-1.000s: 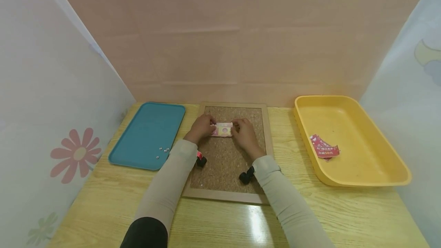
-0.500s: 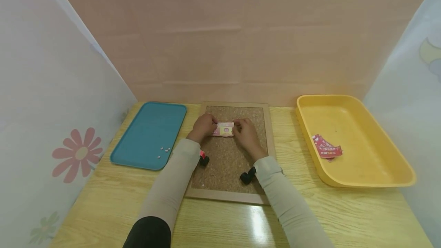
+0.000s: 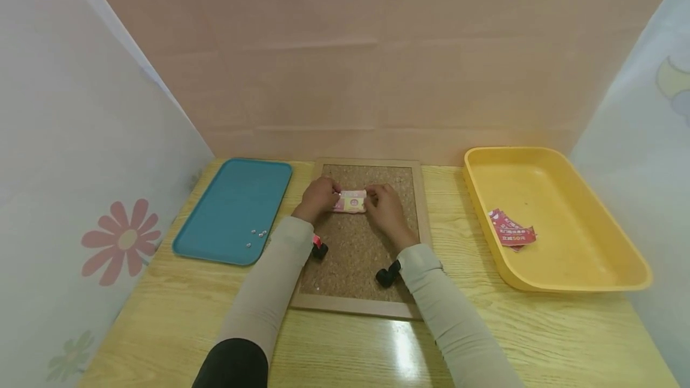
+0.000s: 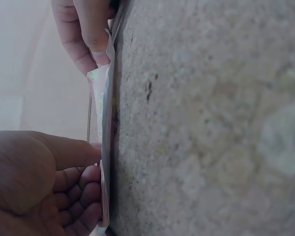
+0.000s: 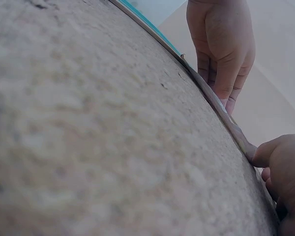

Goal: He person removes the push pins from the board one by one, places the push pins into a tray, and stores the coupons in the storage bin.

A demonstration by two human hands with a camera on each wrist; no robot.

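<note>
A small pink and yellow printed paper coupon [image 3: 353, 201] lies across the upper part of a wood-framed cork board [image 3: 350, 256]. At its left end, my left hand [image 3: 319, 197] holds it, thumb against the paper and the other fingers curled; whether a tack is under the fingertips is hidden. My right hand [image 3: 385, 208] pinches the right end between thumb and fingers. In the left wrist view the coupon [image 4: 107, 108] stands slightly off the cork at its edge. The right wrist view shows it edge-on, bent a little between both hands.
To the left, a blue tray [image 3: 232, 208] bears several small shiny tacks [image 3: 262, 233] near its front right corner. A yellow bin [image 3: 560, 226] at the right holds a few red coupons [image 3: 511, 231]. Walls of cloth or paper surround the wooden table [image 3: 345, 346].
The whole head view has shifted slightly. Both hands stay at the coupon's two ends with hardly any visible movement.
</note>
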